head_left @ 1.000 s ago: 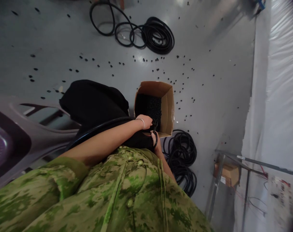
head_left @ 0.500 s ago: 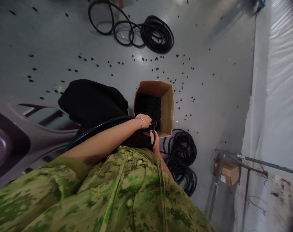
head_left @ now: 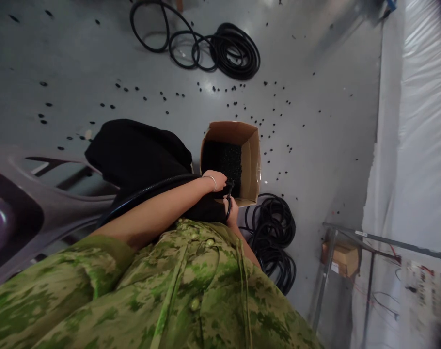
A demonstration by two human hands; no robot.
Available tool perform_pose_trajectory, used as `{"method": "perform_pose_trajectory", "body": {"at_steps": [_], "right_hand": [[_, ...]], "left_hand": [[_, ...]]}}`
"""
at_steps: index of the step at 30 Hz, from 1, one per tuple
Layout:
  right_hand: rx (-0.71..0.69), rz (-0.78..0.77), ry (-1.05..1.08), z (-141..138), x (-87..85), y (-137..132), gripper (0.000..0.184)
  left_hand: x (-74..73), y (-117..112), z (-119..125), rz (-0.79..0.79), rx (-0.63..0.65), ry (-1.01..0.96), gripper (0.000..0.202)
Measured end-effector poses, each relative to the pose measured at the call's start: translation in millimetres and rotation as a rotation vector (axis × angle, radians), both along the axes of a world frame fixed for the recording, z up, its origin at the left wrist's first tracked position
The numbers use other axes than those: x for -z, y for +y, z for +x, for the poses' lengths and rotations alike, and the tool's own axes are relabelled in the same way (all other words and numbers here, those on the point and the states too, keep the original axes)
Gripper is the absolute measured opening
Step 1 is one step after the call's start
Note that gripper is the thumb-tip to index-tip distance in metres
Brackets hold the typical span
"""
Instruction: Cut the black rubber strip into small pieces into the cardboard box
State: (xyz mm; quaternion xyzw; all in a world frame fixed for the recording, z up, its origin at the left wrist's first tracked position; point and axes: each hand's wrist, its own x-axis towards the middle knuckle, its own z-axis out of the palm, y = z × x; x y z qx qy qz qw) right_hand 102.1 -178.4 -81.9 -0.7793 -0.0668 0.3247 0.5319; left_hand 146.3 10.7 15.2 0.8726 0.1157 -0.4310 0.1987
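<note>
My left hand (head_left: 216, 179), with a thin bracelet at its wrist, is closed round the end of a black hose (head_left: 148, 186) that runs along my forearm over my lap. Just below and to the right, my right hand (head_left: 232, 211) grips what look like black-handled scissors (head_left: 229, 198); their loop curves by my fingers and the tip points toward the hose end. Fingers hide the exact contact. Both hands are over the near edge of an open cardboard box (head_left: 250, 165), which holds many small black pieces (head_left: 232, 159).
Coiled black hose (head_left: 237, 51) lies on the floor ahead, and more coils (head_left: 275, 223) sit right of the box. Small black pieces are scattered over the grey floor (head_left: 315, 160). A purple-grey plastic chair (head_left: 20, 189) is at left, a metal frame (head_left: 329, 261) with a carton (head_left: 340, 257) at right.
The view has shifted very slightly. Both hands stay together at the hose end over the box, with hardly any visible movement.
</note>
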Motion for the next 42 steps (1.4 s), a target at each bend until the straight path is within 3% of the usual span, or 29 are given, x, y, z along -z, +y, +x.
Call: {"method": "perform_pose_trajectory", "body": {"at_steps": [9,22,34,42], "right_hand": [[-0.024,0.013,0.003,2,4.9,0,0.029],[-0.051,0.035,0.019,7,18.5,-2,0.026],[-0.043,0.029,0.092,14,-7.3,-2,0.022],[-0.036,0.046,0.046,9,5.4,-1,0.023]], "left_hand": [[-0.4,2,1,-0.010,-0.035,0.015,0.037],[10.8,2,1,0.010,-0.005,-0.010,0.039],[23.7,-1,-1,-0.032,0.025,-0.017,0.035],[18.2,-2,-2,-0.033,0.050,0.011,0.037]]}}
